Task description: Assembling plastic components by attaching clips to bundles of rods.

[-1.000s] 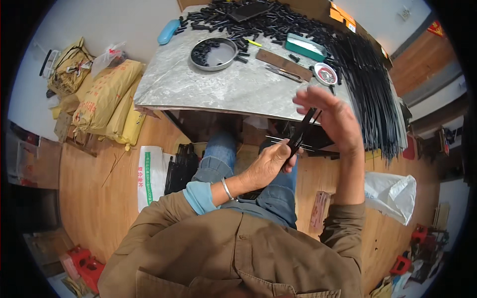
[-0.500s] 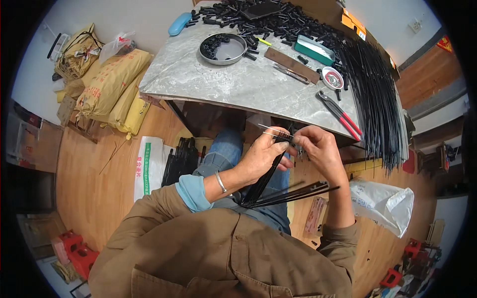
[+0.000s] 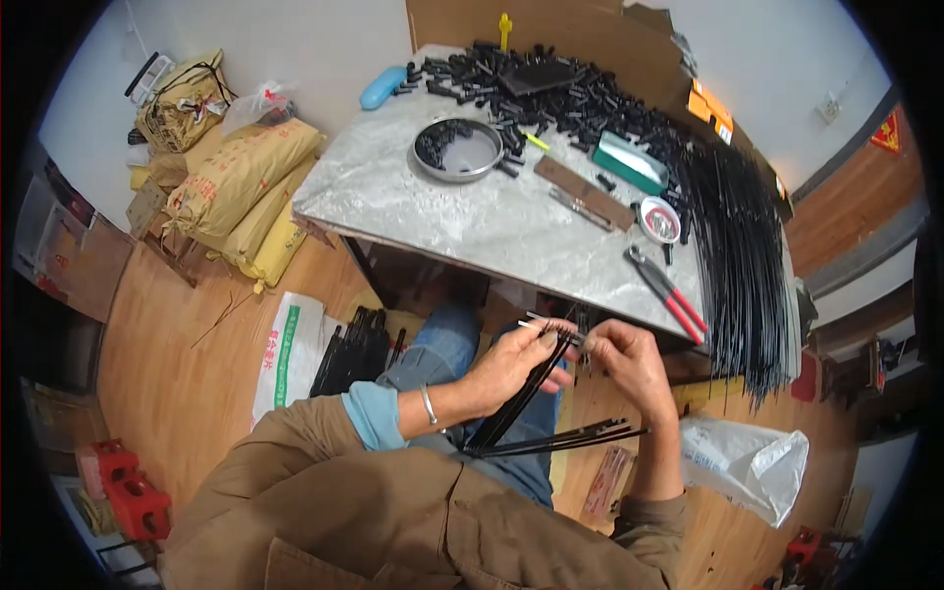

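My left hand (image 3: 516,366) grips a bundle of thin black rods (image 3: 521,398) that slants down toward my lap. My right hand (image 3: 621,356) pinches the upper tips of those rods, close against the left hand, just below the front edge of the grey marble table (image 3: 433,211). More black rods (image 3: 565,440) lie across my lap, pointing right. On the table's right side rests a long sheaf of black rods (image 3: 742,256), and red-handled pliers (image 3: 669,292) lie near the edge.
A metal bowl (image 3: 458,150) with small black pieces, a heap of black parts (image 3: 551,84), a green box (image 3: 629,162) and a small round tin (image 3: 659,219) sit on the table. Yellow sacks (image 3: 231,187) lie left; a white bag (image 3: 747,462) on the floor right.
My right hand came down from the table edge and joined the left at the rod tips. The view shifted so the table sits higher and the pliers now show on it.
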`<move>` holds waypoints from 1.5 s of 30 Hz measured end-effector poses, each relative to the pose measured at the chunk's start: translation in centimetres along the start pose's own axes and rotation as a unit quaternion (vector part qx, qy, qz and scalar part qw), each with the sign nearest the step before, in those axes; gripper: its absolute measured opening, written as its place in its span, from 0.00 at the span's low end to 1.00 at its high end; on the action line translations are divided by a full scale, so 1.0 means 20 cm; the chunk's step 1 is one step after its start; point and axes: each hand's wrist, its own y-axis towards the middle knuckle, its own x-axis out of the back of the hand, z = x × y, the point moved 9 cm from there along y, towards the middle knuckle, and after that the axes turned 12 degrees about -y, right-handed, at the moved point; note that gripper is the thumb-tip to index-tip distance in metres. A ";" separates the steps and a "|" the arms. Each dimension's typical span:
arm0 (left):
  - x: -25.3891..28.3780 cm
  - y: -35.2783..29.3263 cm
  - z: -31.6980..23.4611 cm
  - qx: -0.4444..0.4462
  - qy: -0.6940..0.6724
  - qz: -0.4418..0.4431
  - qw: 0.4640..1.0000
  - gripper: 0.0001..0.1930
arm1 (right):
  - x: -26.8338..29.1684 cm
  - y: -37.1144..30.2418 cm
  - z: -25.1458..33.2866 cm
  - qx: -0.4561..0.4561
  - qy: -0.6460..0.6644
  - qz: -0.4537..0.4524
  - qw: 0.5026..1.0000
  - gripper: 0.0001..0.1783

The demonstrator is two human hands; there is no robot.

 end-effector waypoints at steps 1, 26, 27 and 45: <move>0.00 0.00 0.00 -0.001 0.005 -0.001 1.000 0.22 | 0.01 0.00 0.01 0.013 -0.024 -0.006 1.000 0.08; 0.15 0.16 -0.34 -0.020 0.308 0.061 0.949 0.24 | -0.62 -0.01 -0.12 -0.066 0.544 0.084 0.832 0.19; 0.20 0.23 -0.46 -0.085 0.358 0.061 0.928 0.26 | -0.62 -0.01 -0.13 -0.090 0.555 0.070 0.824 0.19; 1.02 1.15 -1.86 -0.398 0.754 -0.204 0.482 0.11 | -0.59 0.15 -0.25 -0.164 0.539 0.038 0.825 0.15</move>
